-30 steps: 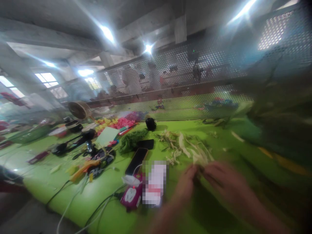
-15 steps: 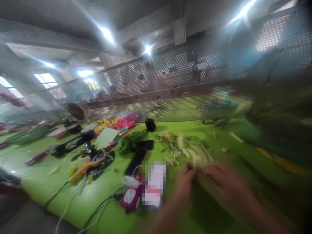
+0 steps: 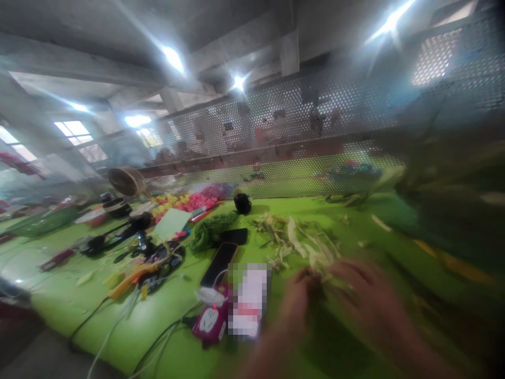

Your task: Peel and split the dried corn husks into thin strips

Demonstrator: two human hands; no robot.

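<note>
Pale, dry strips that look like corn husk (image 3: pixel 292 237) lie in a loose heap on the green tabletop. At the heap's near edge, my left hand (image 3: pixel 299 297) is closed, its thumb and fingers pinching the end of a husk strip. My right hand (image 3: pixel 361 287) is just to its right, fingers bent together at the same strip; motion blur and shade hide its fingertips. To the left of my left hand lie a phone with a pixelated screen (image 3: pixel 249 300), a dark phone (image 3: pixel 220 265) and a magenta power strip (image 3: pixel 211 318) with a white plug.
Cables (image 3: pixel 112 331) run over the front edge. A yellow-handled tool (image 3: pixel 132 280), green yarn-like bundle (image 3: pixel 209 231), black round object (image 3: pixel 242 203) and pink and yellow flower pieces (image 3: pixel 193 202) lie leftward. A perforated metal screen (image 3: pixel 256 126) stands behind; a dark green mass (image 3: pixel 445 210) is at right.
My right hand has shifted slightly upward and its fingers have spread a little over the strip. My left hand stays nearly in place. The view has moved slightly.
</note>
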